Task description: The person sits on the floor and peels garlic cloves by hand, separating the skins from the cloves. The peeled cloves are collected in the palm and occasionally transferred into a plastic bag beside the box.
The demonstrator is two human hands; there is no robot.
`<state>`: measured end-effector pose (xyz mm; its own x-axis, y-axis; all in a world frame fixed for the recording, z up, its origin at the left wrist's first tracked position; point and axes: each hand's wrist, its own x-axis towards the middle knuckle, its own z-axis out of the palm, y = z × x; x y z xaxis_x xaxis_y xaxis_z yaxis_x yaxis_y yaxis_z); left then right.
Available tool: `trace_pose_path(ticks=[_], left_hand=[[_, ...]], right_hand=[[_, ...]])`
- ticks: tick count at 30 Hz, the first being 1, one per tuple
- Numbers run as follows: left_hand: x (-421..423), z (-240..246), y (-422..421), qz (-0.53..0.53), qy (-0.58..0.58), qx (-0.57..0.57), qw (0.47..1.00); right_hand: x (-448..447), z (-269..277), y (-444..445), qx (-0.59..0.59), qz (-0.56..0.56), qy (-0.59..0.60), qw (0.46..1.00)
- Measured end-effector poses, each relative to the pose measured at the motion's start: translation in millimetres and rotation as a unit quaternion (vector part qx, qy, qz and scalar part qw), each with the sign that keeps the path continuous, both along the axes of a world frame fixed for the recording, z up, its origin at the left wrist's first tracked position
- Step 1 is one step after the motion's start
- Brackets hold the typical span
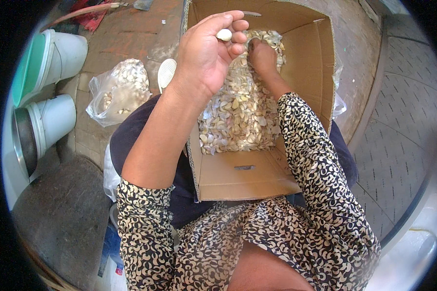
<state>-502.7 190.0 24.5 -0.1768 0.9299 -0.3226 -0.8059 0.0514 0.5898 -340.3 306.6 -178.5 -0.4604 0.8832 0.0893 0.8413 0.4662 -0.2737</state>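
A cardboard box [306, 69] stands open before me, its bottom covered with garlic cloves [240, 105] and papery skins. Raised over the box's left side, my left hand [211, 51] has its palm turned inward and its fingers curled. A pale peeled garlic clove [224, 35] sits between its thumb side and fingers. Just past the index fingertip shows a thin knife blade [252, 14]; the handle is hidden. My right hand [265, 58] reaches down into the cloves near the box's far end. Its fingertips are partly hidden, so whether they pinch a clove is unclear.
Left of the box, a clear plastic bag [120, 91] holds peeled cloves, beside a white perforated shoe [166, 72]. Two white buckets [67, 54] lie farther left, above a dark round surface [63, 222]. Grey patterned panels [404, 120] run along the right.
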Motion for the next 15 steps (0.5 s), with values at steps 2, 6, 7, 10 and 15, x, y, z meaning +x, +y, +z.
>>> trace_pose_path(ticks=[2, 6, 7, 10, 15], left_hand=[[0.1, -1.0, 1.0, 0.001, 0.0, -0.002, 1.0], [1.5, -3.1, 4.1, 0.001, -0.002, -0.007, 1.0], [1.9, -3.3, 4.3, 0.004, 0.001, -0.008, 1.0], [3.8, -3.5, 4.3, 0.012, 0.0, -0.011, 1.0], [1.5, -3.2, 4.9, 0.013, 0.004, -0.021, 1.0]], right_hand=[[2.5, 1.2, -1.3, -0.011, 0.03, -0.019, 0.999], [8.0, 9.6, -7.6, -0.026, 0.027, -0.003, 0.999], [8.0, 13.0, -10.4, -0.022, 0.0, 0.033, 0.999], [9.0, 22.3, -24.5, -0.076, -0.06, 0.086, 0.992], [-12.1, 13.4, -60.8, -0.084, -0.036, 0.005, 0.996]])
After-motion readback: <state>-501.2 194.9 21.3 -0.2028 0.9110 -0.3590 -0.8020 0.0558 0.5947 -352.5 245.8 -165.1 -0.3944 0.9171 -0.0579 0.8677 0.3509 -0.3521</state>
